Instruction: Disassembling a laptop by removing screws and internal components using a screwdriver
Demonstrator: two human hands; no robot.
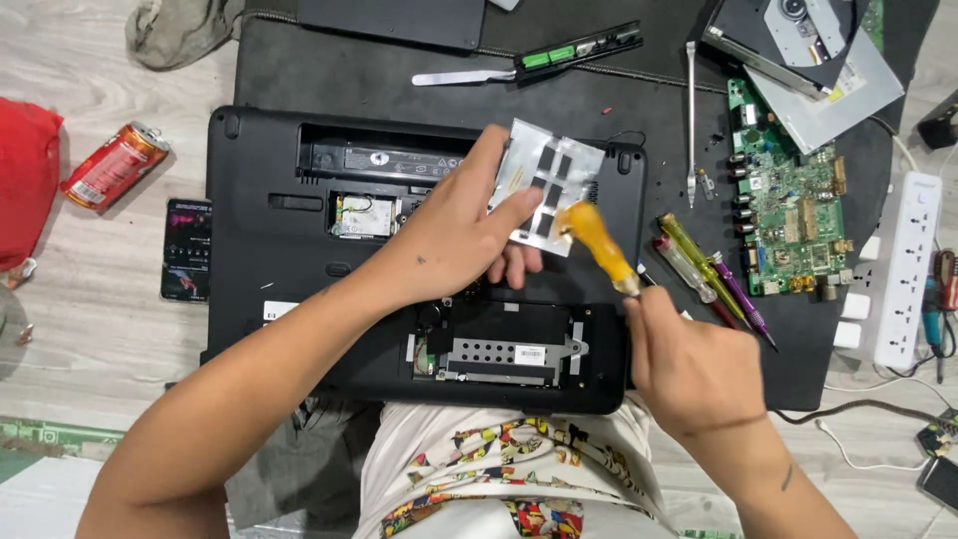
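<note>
The left hand (461, 240) pinches a silver cover plate (547, 185) with black strips and holds it tilted above the open underside of a black laptop (279, 250). The right hand (689, 364) is closed around a yellow-handled screwdriver (599, 245), whose handle end touches the plate. Just beside it on the right lie more screwdrivers (699, 269), then a green circuit board (793, 200) and a white power strip (903, 265). A red can (113, 165) lies far left on the floor.
</note>
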